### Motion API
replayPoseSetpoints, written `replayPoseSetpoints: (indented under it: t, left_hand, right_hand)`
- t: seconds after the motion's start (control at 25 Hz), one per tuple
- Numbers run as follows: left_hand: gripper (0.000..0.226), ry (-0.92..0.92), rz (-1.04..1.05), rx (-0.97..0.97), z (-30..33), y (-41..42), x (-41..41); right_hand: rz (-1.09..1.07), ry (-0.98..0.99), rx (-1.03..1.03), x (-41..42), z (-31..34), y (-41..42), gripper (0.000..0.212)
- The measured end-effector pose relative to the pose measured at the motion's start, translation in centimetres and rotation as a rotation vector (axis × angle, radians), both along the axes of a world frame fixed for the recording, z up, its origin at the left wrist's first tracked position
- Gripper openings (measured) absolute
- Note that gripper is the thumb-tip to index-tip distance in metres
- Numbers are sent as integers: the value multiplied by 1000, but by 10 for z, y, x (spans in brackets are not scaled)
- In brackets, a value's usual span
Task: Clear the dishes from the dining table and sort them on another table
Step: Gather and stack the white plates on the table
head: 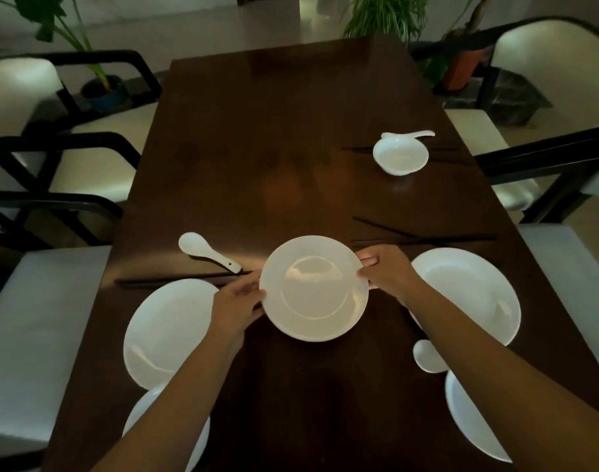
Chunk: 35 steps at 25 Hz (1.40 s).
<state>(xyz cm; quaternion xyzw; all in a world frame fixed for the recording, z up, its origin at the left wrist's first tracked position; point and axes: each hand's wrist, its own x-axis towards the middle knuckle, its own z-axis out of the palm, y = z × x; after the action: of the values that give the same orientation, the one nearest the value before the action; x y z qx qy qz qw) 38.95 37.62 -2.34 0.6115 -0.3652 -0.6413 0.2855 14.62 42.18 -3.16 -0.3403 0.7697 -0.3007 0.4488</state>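
Observation:
A white plate (313, 288) is held over the middle of the dark wooden dining table (291, 131). My left hand (235, 306) grips its left rim and my right hand (386, 270) grips its right rim. Two more white plates lie on the table, one on the left (165, 332) and one on the right (468, 294). Parts of two further white dishes show at the near edge, one left (145, 420) and one right (471, 424), partly hidden by my forearms.
A small white bowl (400, 160) with a spoon (414, 134) behind it sits far right. White spoons lie at left (206, 252) and near right (427, 356). Dark chopsticks lie at left (175, 281), right (427, 238) and beside the bowl. White-cushioned chairs (36, 335) flank the table.

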Motion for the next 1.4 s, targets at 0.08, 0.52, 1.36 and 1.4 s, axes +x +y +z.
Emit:
replayPoseSetpoints:
  t: [0.08,0.52,1.36,1.4]
  left_hand:
    - [34,-6,7,19,-7,10,1]
    - [33,-68,14,-9,-28,40,-5]
    - [33,-153,-36,28,-40,33,-4]
    - [32,-150,-35,31,-40,33,-4]
  right_hand:
    - [30,34,16,1,-5,5,36]
    - [87,80,-9,-3,-22,25,29]
    - [114,649,36,-150,-28,145,58]
    - [46,610,19,-148,-28,143,64]
